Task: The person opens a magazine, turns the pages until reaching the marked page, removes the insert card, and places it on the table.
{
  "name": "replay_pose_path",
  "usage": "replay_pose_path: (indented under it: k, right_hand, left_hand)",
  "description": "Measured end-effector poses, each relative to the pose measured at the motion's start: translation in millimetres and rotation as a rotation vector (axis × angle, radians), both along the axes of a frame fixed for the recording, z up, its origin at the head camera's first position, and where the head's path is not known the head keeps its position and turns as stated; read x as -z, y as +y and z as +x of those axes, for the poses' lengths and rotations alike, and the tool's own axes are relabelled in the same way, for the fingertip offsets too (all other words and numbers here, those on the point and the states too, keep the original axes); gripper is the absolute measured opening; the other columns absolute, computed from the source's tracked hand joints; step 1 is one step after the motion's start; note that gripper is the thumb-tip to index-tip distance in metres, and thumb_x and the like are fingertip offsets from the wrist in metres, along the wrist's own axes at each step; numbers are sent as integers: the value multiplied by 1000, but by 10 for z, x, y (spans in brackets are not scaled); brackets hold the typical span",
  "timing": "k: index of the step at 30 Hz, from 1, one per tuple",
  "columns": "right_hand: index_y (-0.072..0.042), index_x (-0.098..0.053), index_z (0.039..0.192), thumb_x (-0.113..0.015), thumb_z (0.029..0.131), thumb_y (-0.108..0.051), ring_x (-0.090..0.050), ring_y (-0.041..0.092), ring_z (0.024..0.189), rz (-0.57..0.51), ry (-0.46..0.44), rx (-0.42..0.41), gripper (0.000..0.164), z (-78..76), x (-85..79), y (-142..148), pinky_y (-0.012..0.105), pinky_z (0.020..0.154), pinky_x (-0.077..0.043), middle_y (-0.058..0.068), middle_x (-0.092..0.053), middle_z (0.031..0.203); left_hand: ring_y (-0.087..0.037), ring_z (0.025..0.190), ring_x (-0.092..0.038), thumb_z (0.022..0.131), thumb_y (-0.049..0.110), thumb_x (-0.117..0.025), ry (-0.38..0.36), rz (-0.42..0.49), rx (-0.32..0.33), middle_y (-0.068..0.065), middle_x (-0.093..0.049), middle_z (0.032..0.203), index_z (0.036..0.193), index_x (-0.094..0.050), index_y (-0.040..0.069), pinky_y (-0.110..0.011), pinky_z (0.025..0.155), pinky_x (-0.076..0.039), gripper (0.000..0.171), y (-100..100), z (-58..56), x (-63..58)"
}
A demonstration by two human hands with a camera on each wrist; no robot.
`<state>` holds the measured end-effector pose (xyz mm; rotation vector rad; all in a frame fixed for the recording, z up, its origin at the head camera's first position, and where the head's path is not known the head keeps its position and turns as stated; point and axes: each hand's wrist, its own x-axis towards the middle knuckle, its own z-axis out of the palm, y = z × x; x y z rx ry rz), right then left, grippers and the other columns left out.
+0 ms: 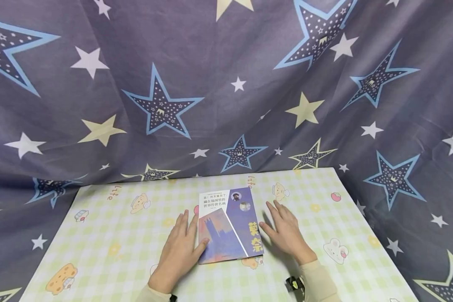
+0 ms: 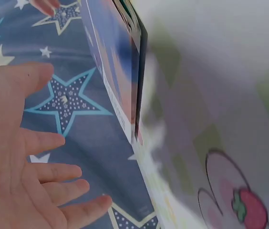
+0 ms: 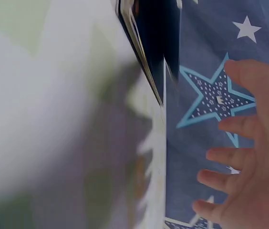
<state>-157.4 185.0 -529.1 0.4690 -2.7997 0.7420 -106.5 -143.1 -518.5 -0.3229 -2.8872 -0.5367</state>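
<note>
A thin purple and white book (image 1: 226, 226) lies on the table with its cover up, showing a painting of a dark tower and yellow characters on the right side. My left hand (image 1: 179, 247) is at the book's left edge, fingers straight, the thumb over or near the cover's edge. To the right of the book, my right hand (image 1: 285, 235) hovers apart from it with fingers spread. In the left wrist view the left hand (image 2: 34, 157) holds nothing, and the book (image 2: 118, 62) shows its page edges. The right wrist view has the right hand (image 3: 249, 148) beside the book (image 3: 149, 38).
A pale green checked cloth with cartoon prints covers the table (image 1: 109, 235). Behind it and at the sides hangs a dark curtain (image 1: 211, 84) patterned with stars. A dark band (image 1: 295, 284) is at the right wrist.
</note>
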Motion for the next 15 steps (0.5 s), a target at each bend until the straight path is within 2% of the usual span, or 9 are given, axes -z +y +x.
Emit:
replay_pose_path:
  k: [4, 8, 12, 15]
  right_hand:
    - [1, -42, 150, -66, 97, -35, -36, 48, 137, -170, -84, -25, 69, 14, 42, -52, 67, 112, -28, 29, -38, 151]
    - [4, -45, 147, -67, 98, -30, -41, 46, 134, -271, -155, -7, 63, 1, 75, -106, 61, 113, -32, 28, -44, 146]
    - [4, -49, 143, -67, 98, -24, -59, 36, 114, -353, -227, 20, 56, -10, 110, -154, 52, 101, -49, 23, -56, 134]
    - [4, -54, 139, -68, 98, -20, -64, 25, 98, -406, -271, 34, 50, -15, 131, -182, 45, 90, -55, 16, -64, 121]
  left_hand:
    - [-41, 146, -24, 93, 40, -71, -4, 42, 22, -25, -21, 161, 152, -39, 1, -59, 108, -41, 79, 63, -12, -4]
    - [-40, 146, -24, 91, 36, -73, -21, 66, 51, -24, -24, 160, 151, -42, 2, -57, 107, -43, 76, 145, -29, -27]
    - [-40, 143, -32, 91, 34, -72, -41, 70, 98, -24, -33, 156, 147, -48, 1, -54, 108, -43, 69, 255, -53, -38]
    - [-40, 140, -37, 93, 33, -70, -67, 70, 141, -22, -38, 154, 146, -49, 0, -53, 110, -42, 66, 349, -67, -38]
